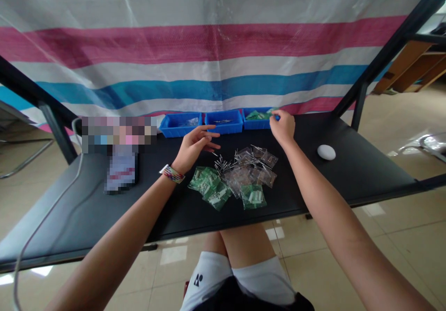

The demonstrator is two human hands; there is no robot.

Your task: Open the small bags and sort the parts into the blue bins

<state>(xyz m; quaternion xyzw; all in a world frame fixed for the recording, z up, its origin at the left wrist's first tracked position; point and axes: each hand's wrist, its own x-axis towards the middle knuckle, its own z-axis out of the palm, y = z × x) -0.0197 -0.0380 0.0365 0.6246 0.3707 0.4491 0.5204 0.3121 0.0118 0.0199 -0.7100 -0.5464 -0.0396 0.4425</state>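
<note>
My left hand (193,146) hovers palm-up over the black table (365,171), fingers spread, nothing visible in it, just left of a small pile of metal pins (222,164). My right hand (284,126) reaches to the right blue bin (258,119), fingers pinched at its rim by the green packets inside; what they hold I cannot make out. In front lie small clear bags (251,168) and green filled packets (213,188). A woven band sits on my left wrist.
Two more blue bins, middle (224,121) and left (180,125), stand along the back edge under a striped tarp. A white oval object (326,152) lies at the right. A blurred item and a grey cable (45,218) are on the left. Black frame posts flank the table.
</note>
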